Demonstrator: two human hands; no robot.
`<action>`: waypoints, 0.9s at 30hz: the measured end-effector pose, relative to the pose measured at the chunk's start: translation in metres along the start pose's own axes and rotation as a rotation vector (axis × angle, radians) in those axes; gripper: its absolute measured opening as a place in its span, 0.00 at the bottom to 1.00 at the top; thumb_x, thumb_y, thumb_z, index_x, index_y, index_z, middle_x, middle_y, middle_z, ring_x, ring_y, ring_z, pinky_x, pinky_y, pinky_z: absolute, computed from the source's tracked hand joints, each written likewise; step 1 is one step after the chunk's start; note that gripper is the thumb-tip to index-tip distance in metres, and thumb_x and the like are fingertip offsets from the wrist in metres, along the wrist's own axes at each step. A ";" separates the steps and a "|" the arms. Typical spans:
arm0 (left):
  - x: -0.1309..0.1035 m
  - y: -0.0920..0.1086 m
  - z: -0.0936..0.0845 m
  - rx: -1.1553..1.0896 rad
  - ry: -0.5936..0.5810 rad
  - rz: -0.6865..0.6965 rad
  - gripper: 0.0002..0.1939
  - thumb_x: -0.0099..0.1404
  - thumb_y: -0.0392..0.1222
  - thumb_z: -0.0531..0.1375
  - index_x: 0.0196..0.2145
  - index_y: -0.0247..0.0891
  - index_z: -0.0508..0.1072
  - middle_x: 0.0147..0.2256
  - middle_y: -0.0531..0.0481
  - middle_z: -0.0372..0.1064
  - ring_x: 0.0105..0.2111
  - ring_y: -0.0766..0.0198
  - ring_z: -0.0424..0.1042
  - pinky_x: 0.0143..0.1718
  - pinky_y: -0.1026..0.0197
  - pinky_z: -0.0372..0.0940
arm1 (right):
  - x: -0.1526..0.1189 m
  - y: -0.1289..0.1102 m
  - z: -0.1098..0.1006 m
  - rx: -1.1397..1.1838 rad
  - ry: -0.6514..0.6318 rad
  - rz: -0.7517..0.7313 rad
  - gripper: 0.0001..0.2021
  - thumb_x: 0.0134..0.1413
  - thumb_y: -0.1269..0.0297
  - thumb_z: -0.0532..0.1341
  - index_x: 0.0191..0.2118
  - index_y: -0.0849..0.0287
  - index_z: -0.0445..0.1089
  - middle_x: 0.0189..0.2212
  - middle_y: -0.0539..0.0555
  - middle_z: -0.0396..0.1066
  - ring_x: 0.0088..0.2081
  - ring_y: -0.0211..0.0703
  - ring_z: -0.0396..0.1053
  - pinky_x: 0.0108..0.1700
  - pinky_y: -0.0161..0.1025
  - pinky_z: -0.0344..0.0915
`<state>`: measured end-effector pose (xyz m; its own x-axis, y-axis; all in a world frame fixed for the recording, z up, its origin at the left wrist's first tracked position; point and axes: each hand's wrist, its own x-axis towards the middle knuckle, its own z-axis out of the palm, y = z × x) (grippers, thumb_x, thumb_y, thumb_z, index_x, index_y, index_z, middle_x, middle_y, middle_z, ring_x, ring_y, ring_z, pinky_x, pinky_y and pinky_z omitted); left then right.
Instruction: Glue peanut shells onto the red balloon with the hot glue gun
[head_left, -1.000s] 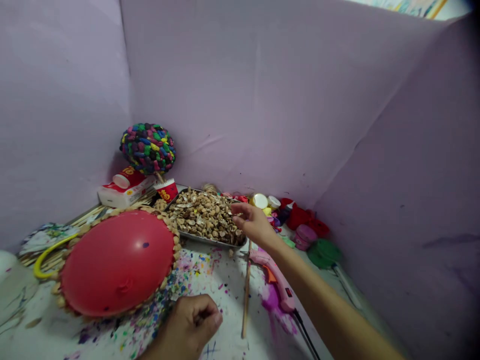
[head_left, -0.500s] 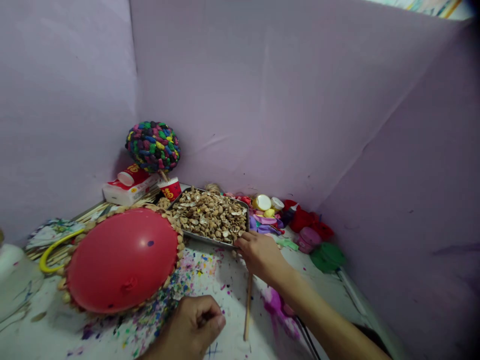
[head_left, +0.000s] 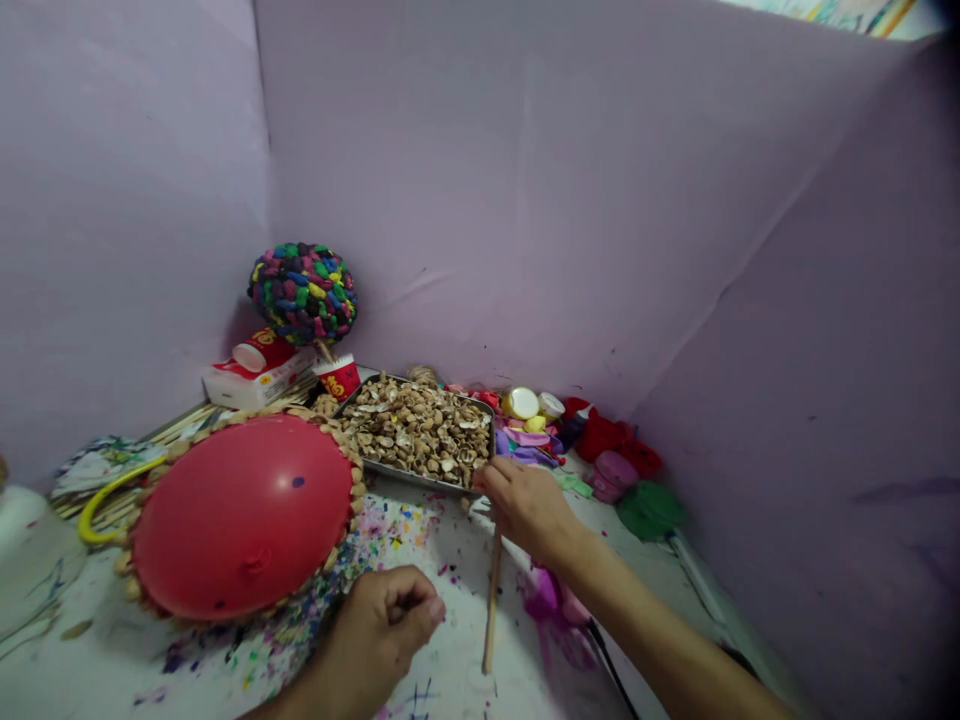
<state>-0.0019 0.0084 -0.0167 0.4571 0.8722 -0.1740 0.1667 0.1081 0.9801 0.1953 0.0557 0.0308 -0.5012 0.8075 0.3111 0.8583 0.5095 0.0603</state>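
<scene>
My left hand (head_left: 382, 635) hovers over the near table, fingers curled and thumb against them; nothing shows in it. At the front right corner of a metal tray (head_left: 420, 479), my right hand (head_left: 529, 505) has its fingers pinched together, and whatever they hold is hidden. Broken nutshells (head_left: 420, 425) are heaped in that tray. Under my right hand a thin wooden stick (head_left: 492, 610) lies on the table, its upper end covered. Left of my hands rests a red balloon (head_left: 247, 520) edged with a band of shells.
A multicoloured ball (head_left: 304, 293) on a stick stands in a red paper cup (head_left: 339, 377) at the back. A yellow ring (head_left: 94, 515) lies beside the balloon. A pink tool (head_left: 559, 598) with a black cord, a green lid (head_left: 651, 510) and jars sit to the right. Purple walls enclose the table.
My right hand has lifted slightly from the tray's corner and its fingers have drawn back a little. The left hand has risen slightly, still curled. The view has shifted a little.
</scene>
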 end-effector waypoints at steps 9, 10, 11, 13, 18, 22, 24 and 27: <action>0.033 0.023 0.011 -0.105 0.359 0.053 0.15 0.50 0.44 0.56 0.36 0.36 0.65 0.18 0.60 0.57 0.14 0.72 0.50 0.16 0.68 0.46 | 0.005 -0.001 -0.015 0.084 0.046 0.050 0.06 0.57 0.75 0.52 0.34 0.62 0.65 0.28 0.52 0.69 0.30 0.37 0.66 0.29 0.31 0.57; 0.035 0.023 0.014 -0.113 0.356 0.034 0.14 0.49 0.44 0.56 0.34 0.36 0.66 0.16 0.61 0.55 0.14 0.72 0.49 0.16 0.68 0.45 | 0.003 -0.001 -0.014 0.059 0.017 0.014 0.06 0.56 0.75 0.53 0.34 0.61 0.66 0.28 0.52 0.70 0.30 0.37 0.66 0.29 0.32 0.57; 0.036 0.024 0.015 -0.122 0.352 0.019 0.13 0.49 0.44 0.56 0.33 0.36 0.66 0.15 0.61 0.54 0.14 0.72 0.49 0.16 0.68 0.45 | 0.001 -0.001 -0.011 0.029 -0.013 -0.028 0.06 0.55 0.75 0.54 0.34 0.61 0.67 0.28 0.52 0.70 0.29 0.38 0.66 0.29 0.33 0.56; 0.037 0.023 0.018 -0.134 0.352 0.014 0.11 0.47 0.43 0.56 0.30 0.36 0.67 0.14 0.61 0.54 0.15 0.71 0.51 0.17 0.68 0.46 | -0.002 -0.002 -0.006 -0.039 -0.065 -0.118 0.06 0.55 0.75 0.54 0.33 0.61 0.68 0.28 0.53 0.70 0.29 0.40 0.65 0.28 0.35 0.54; 0.033 0.020 0.017 -0.104 0.356 0.021 0.05 0.43 0.38 0.53 0.21 0.37 0.66 0.13 0.60 0.52 0.15 0.70 0.51 0.17 0.67 0.45 | -0.003 -0.006 0.001 -0.186 -0.126 -0.307 0.06 0.57 0.71 0.55 0.32 0.62 0.68 0.28 0.55 0.69 0.31 0.44 0.62 0.29 0.39 0.52; 0.032 0.018 0.018 -0.103 0.319 0.017 0.05 0.42 0.37 0.52 0.19 0.37 0.66 0.12 0.61 0.51 0.15 0.71 0.50 0.17 0.67 0.44 | 0.002 -0.009 0.000 -0.269 -0.119 -0.357 0.08 0.58 0.72 0.53 0.32 0.62 0.69 0.27 0.55 0.68 0.31 0.44 0.61 0.29 0.40 0.51; 0.031 0.017 0.019 -0.106 0.299 0.016 0.04 0.41 0.37 0.52 0.19 0.37 0.66 0.12 0.60 0.51 0.15 0.71 0.50 0.17 0.67 0.44 | 0.004 -0.010 0.000 -0.298 -0.109 -0.369 0.08 0.57 0.73 0.53 0.31 0.63 0.69 0.26 0.55 0.68 0.31 0.44 0.61 0.29 0.40 0.51; 0.031 0.016 0.019 -0.103 0.279 0.007 0.04 0.42 0.36 0.52 0.18 0.37 0.66 0.12 0.61 0.50 0.15 0.71 0.49 0.16 0.67 0.44 | 0.004 -0.009 -0.001 -0.328 -0.099 -0.385 0.08 0.57 0.74 0.54 0.31 0.63 0.69 0.26 0.55 0.68 0.31 0.44 0.61 0.29 0.41 0.51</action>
<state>0.0319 0.0277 -0.0080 0.1976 0.9691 -0.1476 0.0679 0.1367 0.9883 0.1859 0.0543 0.0330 -0.7819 0.6122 0.1174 0.5910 0.6682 0.4519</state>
